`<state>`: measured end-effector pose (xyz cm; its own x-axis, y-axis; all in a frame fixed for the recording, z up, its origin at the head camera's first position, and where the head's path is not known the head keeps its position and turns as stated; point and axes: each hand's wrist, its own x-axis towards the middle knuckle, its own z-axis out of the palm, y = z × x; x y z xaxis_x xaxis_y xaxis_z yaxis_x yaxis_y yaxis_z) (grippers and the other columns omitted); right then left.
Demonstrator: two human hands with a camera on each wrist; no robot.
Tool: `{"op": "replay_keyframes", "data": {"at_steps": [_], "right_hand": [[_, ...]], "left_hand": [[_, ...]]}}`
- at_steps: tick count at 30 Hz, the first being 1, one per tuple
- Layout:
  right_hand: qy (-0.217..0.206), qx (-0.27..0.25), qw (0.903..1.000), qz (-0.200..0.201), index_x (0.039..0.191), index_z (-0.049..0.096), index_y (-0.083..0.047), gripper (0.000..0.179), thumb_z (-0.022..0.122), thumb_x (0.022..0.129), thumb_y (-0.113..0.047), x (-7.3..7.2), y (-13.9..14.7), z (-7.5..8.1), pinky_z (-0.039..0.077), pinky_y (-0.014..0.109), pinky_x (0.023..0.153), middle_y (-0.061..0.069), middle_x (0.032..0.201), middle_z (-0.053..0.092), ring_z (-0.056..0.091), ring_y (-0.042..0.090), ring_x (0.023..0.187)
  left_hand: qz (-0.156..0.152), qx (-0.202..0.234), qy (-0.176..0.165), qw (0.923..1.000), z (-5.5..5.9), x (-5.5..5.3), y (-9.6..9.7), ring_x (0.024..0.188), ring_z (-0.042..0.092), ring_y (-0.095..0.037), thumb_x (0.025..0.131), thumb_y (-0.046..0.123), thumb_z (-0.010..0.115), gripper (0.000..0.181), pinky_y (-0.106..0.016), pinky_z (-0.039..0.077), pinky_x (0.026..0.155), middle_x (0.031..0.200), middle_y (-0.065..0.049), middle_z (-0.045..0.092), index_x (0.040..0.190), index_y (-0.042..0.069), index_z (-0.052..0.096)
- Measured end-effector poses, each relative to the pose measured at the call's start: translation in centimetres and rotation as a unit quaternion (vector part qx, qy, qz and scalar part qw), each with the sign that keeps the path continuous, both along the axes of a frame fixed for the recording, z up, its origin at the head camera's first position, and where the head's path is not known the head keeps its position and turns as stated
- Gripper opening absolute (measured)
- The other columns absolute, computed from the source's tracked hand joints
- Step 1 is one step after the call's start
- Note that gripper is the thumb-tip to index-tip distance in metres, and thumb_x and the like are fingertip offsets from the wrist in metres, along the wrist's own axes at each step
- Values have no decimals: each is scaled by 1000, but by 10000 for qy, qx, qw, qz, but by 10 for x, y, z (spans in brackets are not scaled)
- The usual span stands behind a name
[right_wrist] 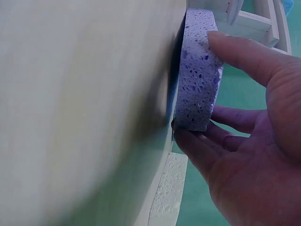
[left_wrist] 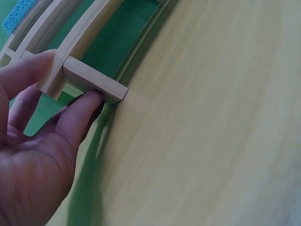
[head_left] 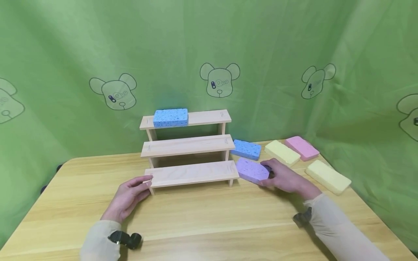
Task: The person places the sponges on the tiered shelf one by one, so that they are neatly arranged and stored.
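A three-step wooden stand (head_left: 192, 174) occupies the middle of the table. My left hand (head_left: 128, 197) pinches the left end of its lowest step, and the left wrist view shows a finger on the leg (left_wrist: 94, 81) beneath. On the right, my right hand (head_left: 284, 177) holds a purple sponge (head_left: 251, 169) between thumb and fingers, close to the stand's lowest right corner. In the right wrist view the thumb lies along one edge of this pitted purple sponge (right_wrist: 197, 75). One blue sponge (head_left: 170, 117) sits on the left part of the top step.
Behind the purple sponge lies another blue sponge (head_left: 247, 149), beside the stand. Two pale yellow sponges (head_left: 282, 153) and a pink sponge (head_left: 302, 148) lie on the table's right side. A green curtain (head_left: 267, 43) with bear heads hangs behind the wooden table (head_left: 209, 224).
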<state>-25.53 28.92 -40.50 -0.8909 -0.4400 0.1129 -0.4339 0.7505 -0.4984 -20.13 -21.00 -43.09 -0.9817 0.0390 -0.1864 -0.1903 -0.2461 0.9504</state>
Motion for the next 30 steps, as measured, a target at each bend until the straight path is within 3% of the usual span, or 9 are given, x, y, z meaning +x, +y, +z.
{"op": "replay_keyframes", "data": {"at_steps": [13, 30], "right_hand": [[-59, -351, 9988, -331, 134, 49, 12, 73, 79, 83, -31, 6, 12, 9, 40, 59, 101, 27, 125, 52, 50, 42, 115], [-58, -1142, 9928, -355, 135, 44, 14, 67, 77, 85, -15, 6, 18, 17, 33, 62, 107, 30, 133, 45, 41, 49, 126]], "left_hand": [[-31, -10, 7, 10000, 0, 1, -1, 106, 63, -17, 92, -3, 65, 26, -35, 49, 99, 142, -22, 41, 117, -1, 68], [-6, 52, 48, 10000, -2, 1, 0, 107, 63, -18, 92, -2, 65, 24, -35, 49, 99, 140, -21, 43, 115, 1, 70]]}}
